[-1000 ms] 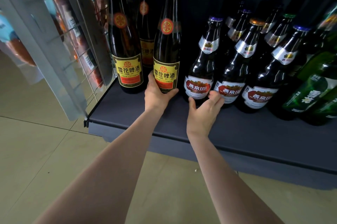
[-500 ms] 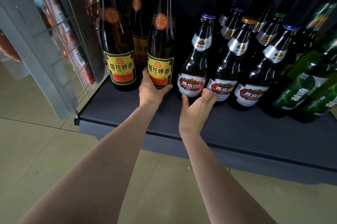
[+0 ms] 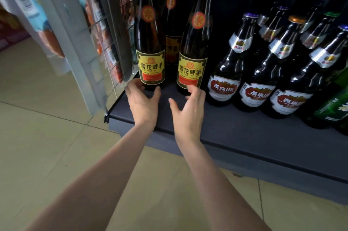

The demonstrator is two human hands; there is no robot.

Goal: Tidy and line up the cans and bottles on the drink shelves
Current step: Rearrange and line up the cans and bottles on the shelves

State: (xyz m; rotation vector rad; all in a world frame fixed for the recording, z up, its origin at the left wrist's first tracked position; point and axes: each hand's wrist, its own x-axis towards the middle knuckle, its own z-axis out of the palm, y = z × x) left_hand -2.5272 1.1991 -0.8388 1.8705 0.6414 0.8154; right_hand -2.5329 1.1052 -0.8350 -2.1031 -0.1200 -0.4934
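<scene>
Dim overall; shelf (image 3: 244,136) recess near black at the back, upper right lost in shadow. Floor (image 3: 47,136) at left brighter, flat daylight-like tone, no hard shadows. Small specular highlights on the brown beer bottles (image 3: 224,72) and their foil necks. Wire rack (image 3: 105,29) and hanging packets at left smeared, motion blur. Wide-angle bending at edges, bottles lean outward. Yellow labels fairly sharp, slight softness.

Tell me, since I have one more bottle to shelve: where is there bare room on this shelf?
The dark shelf has a bare strip along its front edge, before the red-label beer bottles. A small gap lies between the two front yellow-label bottles, where the left hand and right hand reach. Farther right, toward the green bottles, it is crowded.
</scene>
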